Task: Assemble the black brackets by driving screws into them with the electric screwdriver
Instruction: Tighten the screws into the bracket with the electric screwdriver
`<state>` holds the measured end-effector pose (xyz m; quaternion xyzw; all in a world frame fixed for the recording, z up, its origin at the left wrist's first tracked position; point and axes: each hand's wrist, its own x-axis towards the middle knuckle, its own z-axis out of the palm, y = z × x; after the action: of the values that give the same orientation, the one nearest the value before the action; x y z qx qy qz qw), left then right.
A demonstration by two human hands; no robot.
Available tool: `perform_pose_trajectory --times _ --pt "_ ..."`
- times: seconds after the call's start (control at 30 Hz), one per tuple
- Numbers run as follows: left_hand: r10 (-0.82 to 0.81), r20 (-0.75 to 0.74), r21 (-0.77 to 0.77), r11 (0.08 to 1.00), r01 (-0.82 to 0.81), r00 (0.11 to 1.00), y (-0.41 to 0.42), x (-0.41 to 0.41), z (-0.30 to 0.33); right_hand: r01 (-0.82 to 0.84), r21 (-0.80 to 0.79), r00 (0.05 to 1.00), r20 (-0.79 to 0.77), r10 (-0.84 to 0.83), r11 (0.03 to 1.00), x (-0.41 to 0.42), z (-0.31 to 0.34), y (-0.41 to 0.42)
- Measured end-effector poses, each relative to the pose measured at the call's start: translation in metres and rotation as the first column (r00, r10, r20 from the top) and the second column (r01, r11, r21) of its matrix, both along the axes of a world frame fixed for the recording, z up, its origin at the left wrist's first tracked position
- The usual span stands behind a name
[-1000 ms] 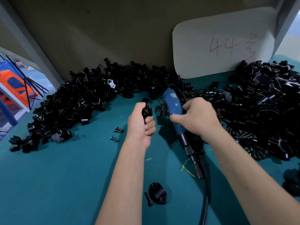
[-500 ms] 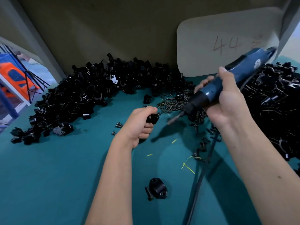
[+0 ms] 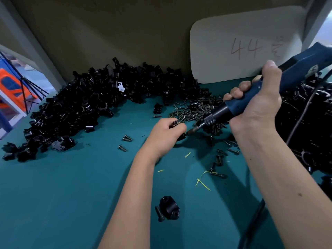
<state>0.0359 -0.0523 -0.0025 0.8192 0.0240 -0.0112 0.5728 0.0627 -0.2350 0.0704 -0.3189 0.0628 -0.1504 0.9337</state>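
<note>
Bracket [image 3: 180, 131] mostly hidden inside left hand [image 3: 164, 134]. Electric screwdriver [image 3: 265, 92] rear cut by right edge. Bit-to-screw contact too small to tell.

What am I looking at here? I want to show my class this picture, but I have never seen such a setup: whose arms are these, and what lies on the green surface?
There is no machine: a person wears a camera on the head, looking down at their own arms. The right hand grips a blue electric screwdriver, its tip at a small black bracket held in the left hand. On the green table lie heaps of black brackets, a pile of screws, and nearer, one bracket with a screw beside it.
</note>
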Motion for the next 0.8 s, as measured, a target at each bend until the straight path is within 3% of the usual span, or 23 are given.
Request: perform_pose_trajectory --times 0.8 --pt "-0.023 -0.140 -0.156 0.988 0.001 0.990 0.0004 0.0017 0.0004 0.032 -0.043 0.997 0.067 -0.029 0.999 -0.0054 0.0016 0.0073"
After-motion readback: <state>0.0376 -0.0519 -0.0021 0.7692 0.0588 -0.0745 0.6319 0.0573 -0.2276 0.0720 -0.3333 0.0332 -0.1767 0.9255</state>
